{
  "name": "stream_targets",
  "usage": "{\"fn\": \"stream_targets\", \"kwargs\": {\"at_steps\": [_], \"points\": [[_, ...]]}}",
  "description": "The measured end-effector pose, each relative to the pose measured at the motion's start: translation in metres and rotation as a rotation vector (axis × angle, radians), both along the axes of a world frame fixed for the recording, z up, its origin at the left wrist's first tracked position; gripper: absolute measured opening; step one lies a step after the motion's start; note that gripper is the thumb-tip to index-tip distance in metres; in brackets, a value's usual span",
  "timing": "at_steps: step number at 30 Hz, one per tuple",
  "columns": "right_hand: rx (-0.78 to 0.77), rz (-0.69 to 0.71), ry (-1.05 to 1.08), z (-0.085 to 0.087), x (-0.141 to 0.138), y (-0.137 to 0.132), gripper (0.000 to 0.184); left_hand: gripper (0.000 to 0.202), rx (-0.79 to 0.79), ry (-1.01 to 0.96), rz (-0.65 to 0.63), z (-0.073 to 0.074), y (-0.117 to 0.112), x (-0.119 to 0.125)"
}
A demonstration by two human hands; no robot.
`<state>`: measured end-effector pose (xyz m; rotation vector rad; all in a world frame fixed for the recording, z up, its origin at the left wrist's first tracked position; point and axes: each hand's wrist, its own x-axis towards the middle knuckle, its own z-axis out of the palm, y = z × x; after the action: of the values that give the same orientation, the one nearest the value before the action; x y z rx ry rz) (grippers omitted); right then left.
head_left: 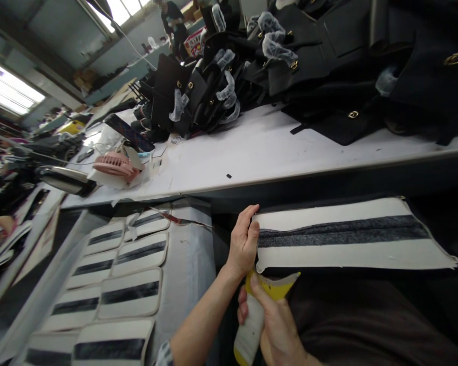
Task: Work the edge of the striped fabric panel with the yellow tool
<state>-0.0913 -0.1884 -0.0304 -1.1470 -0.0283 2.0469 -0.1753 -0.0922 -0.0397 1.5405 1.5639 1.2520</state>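
A long off-white panel (336, 256) with a dark grey stripe along its middle lies over a dark piece in front of me. My left hand (244, 246) closes on the panel's left end, with the thumb and fingers at its edge. Just below, my right hand (277, 323) grips a yellow-and-grey hand tool (277, 290). The tool's pale handle runs down through the fist, and its yellow head flares to a point on the right, close under the panel's lower left corner. I cannot make out the tool's exact kind.
At left, several pale striped pieces (130, 295) lie in rows on a grey surface (187, 259). Black bags (209, 86) with gold clasps crowd the white table (198, 157). A pink fan (116, 165) and a metal flask (66, 180) stand there. Another person (173, 25) is far behind.
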Motion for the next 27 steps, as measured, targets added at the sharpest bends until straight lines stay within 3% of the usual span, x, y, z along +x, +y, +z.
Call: {"fn": "stream_targets", "kwargs": {"at_steps": [7, 18, 27], "points": [[0.086, 0.157, -0.091, -0.001, 0.011, 0.003, 0.052, 0.041, -0.033, -0.010, 0.016, -0.004, -0.001, 0.000], [-0.007, 0.180, 0.022, 0.002, 0.018, 0.011, 0.050, 0.039, -0.077, -0.021, 0.041, -0.003, -0.002, 0.000], [0.026, 0.285, -0.006, -0.003, 0.027, 0.018, 0.047, 0.039, -0.085, -0.018, 0.030, -0.002, -0.002, -0.001]]}}
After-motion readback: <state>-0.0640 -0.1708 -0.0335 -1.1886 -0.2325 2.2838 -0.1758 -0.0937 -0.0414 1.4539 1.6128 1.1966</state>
